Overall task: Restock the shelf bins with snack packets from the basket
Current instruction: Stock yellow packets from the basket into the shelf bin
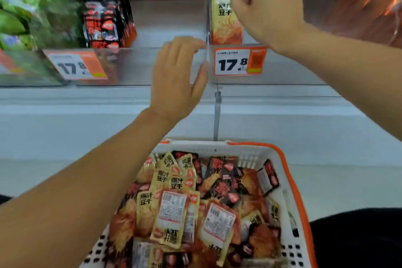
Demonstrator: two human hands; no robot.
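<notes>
A white basket with an orange rim (292, 180) sits low in front of me, filled with several yellow and black snack packets (174, 209). On the shelf above, a yellow packet (224, 26) stands upright at the left end of a clear bin (287, 67). My right hand (267, 6) reaches in from the right, its curled fingers and thumb pinching that packet's top edge. My left hand (176, 78) is raised with straight fingers, the fingertips touching the clear divider between the two bins.
The left clear bin (134, 65) holds a row of black packets (104, 22); green packets (26, 13) fill the bin further left. Orange price tags reading 17.8 (239, 61) hang on both bin fronts. Blurred red-orange packets (369, 0) lie at the upper right.
</notes>
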